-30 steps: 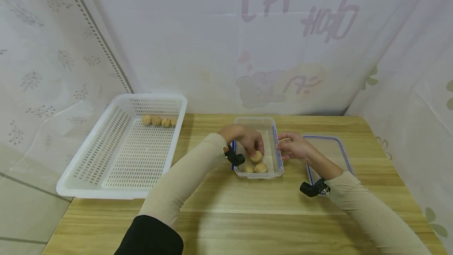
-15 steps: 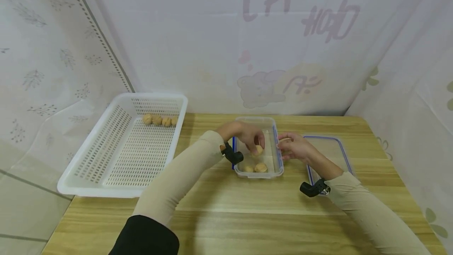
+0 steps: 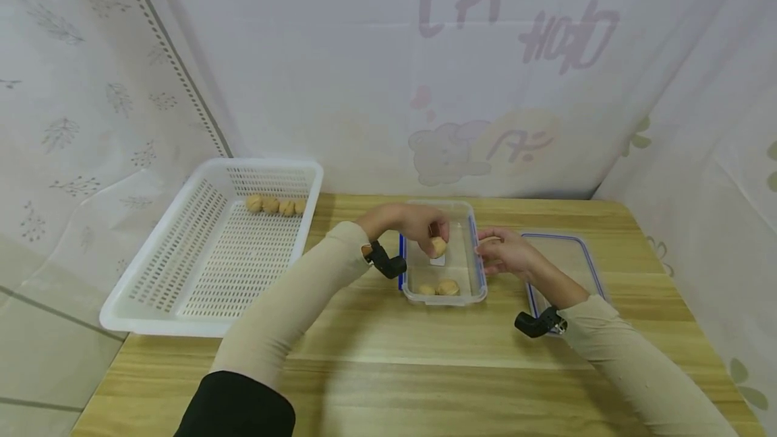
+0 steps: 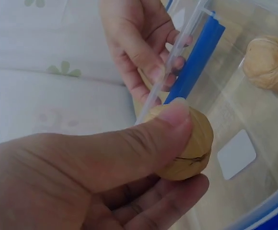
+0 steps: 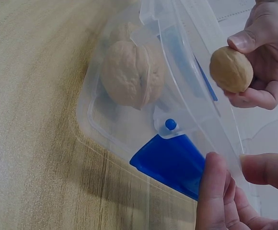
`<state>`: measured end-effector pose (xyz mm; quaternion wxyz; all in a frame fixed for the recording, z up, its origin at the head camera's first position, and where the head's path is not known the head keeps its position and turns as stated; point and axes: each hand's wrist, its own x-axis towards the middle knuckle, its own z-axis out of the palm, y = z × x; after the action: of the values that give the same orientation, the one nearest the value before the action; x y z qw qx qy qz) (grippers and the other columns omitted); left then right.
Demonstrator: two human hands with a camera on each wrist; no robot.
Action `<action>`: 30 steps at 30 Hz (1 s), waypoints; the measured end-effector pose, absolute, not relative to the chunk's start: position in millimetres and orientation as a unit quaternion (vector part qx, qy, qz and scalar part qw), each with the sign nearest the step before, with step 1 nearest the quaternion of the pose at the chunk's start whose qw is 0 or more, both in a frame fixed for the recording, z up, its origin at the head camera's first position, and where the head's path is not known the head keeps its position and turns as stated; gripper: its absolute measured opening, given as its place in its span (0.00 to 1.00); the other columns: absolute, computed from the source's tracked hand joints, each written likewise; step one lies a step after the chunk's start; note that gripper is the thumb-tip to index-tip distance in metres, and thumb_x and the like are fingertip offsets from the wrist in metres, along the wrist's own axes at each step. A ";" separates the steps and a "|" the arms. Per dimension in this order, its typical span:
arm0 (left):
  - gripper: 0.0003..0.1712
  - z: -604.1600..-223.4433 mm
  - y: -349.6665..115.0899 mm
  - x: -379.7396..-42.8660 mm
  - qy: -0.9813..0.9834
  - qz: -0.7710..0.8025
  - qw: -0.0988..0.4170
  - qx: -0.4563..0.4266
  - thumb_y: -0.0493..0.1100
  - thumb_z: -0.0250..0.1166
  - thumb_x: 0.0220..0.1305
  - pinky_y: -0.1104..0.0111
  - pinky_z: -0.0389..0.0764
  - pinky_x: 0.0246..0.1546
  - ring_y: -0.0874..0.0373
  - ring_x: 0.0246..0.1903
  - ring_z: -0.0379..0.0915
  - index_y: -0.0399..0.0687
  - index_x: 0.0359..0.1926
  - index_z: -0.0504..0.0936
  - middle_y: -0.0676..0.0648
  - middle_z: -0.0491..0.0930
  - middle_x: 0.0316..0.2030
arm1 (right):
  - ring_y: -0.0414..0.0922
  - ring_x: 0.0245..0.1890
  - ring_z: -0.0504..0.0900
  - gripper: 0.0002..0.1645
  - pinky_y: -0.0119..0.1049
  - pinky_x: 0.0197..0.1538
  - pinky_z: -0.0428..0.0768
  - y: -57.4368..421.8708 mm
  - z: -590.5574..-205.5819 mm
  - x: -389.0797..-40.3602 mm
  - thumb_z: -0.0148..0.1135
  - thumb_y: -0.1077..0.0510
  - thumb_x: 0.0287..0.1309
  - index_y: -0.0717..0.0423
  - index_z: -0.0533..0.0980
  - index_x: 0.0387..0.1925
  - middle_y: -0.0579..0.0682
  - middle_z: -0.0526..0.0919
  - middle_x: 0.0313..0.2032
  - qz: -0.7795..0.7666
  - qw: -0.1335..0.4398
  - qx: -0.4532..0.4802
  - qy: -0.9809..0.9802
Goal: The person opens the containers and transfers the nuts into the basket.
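Note:
My left hand (image 3: 419,221) pinches a walnut (image 4: 199,143) between thumb and fingers, over the clear plastic food container (image 3: 446,300) with blue side latches. Two other walnuts (image 3: 448,287) lie inside at the container's near end. Its long right side has my right hand (image 3: 506,251) beside it, fingers loosely extended against the outer wall by the blue latch (image 5: 170,163). Nothing sits between the right thumb and fingers. The left wrist view shows a small white label (image 4: 237,154) on the container's floor, below the held walnut.
A large white perforated basket (image 3: 112,319) stands on the left, with a row of several walnuts (image 3: 270,205) along its far end. The clear lid (image 3: 564,255) with a blue seal lies right of the container, partly behind the right forearm. Fabric curtains enclose the wooden table (image 3: 473,383).
My left hand has lifted the walnut from near the other two and carried it toward the container's far end, slightly left. The right hand has stayed in place.

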<state>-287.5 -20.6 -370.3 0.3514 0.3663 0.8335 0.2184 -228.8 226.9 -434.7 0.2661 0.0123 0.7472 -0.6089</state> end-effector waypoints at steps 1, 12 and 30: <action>0.18 -369.3 -21.9 -288.1 0.833 0.225 0.352 0.361 0.37 0.75 0.62 0.69 0.77 0.51 0.56 0.52 0.72 0.45 0.49 0.78 0.48 0.77 0.49 | 0.42 0.38 0.83 0.31 0.35 0.38 0.87 226.9 -434.8 -228.8 0.57 0.64 0.70 0.72 0.59 0.68 0.56 0.80 0.44 -0.609 0.266 0.014 0.747; 0.19 -361.3 -38.4 -290.8 0.825 0.280 0.353 0.341 0.36 0.75 0.60 0.71 0.73 0.39 0.58 0.41 0.66 0.43 0.48 0.76 0.49 0.73 0.40 | 0.42 0.37 0.83 0.30 0.34 0.38 0.87 227.7 -434.4 -228.4 0.57 0.65 0.70 0.72 0.60 0.67 0.55 0.80 0.43 -0.609 0.263 0.010 0.748; 0.19 -347.7 -82.0 -291.3 0.813 0.386 0.302 0.313 0.34 0.75 0.60 0.68 0.78 0.48 0.55 0.43 0.74 0.40 0.48 0.76 0.47 0.78 0.41 | 0.42 0.38 0.83 0.30 0.35 0.39 0.87 227.3 -433.9 -227.2 0.58 0.65 0.70 0.72 0.60 0.67 0.56 0.81 0.43 -0.609 0.260 0.009 0.749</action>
<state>-291.3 -82.0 -347.7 0.3023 0.3134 0.8131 0.3864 -227.2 227.3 -433.9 0.2602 0.0089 0.7490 -0.6092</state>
